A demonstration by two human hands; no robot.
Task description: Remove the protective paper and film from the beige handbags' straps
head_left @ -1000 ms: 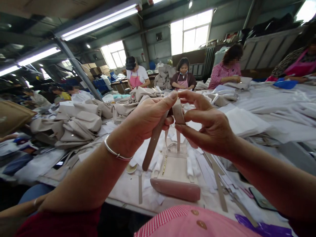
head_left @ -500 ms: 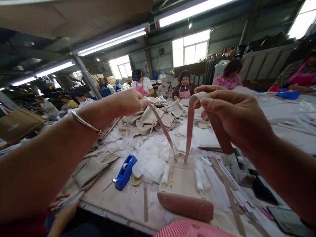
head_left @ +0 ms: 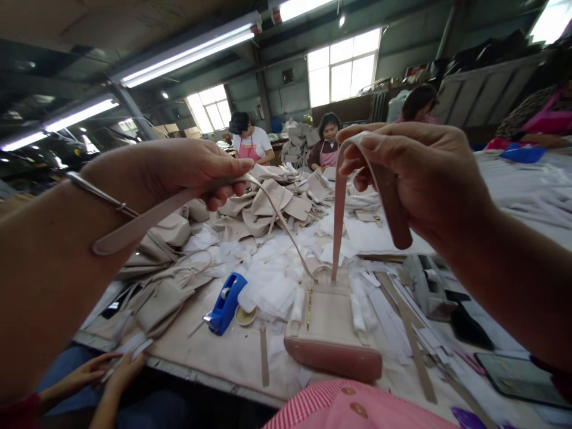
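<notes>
A small beige and dusty-pink bag (head_left: pixel 330 333) lies on the table in front of me, with white wrapped pieces along both sides and a gold chain or zip on its face. Two pinkish straps rise from its top. My left hand (head_left: pixel 201 170) pinches the left strap (head_left: pixel 286 226), whose wide end hangs back past my wrist. Between thumb and fingers, my right hand (head_left: pixel 411 161) grips the right strap (head_left: pixel 338 232); it folds over and its rounded end hangs below my palm. Both straps are held up, apart from each other.
A blue tape dispenser (head_left: pixel 227 304) and a small round dish (head_left: pixel 245 316) stand left of the bag. Beige bag pieces (head_left: pixel 272 196) are heaped behind. Right lie a grey dispenser (head_left: pixel 429 286), strips and a phone (head_left: pixel 522 378). A co-worker's hands (head_left: pixel 111 369) are at lower left.
My left hand has moved left and a little up, and the strap's wide end now shows beyond it. My right hand has risen slightly with its strap. The view has shifted somewhat.
</notes>
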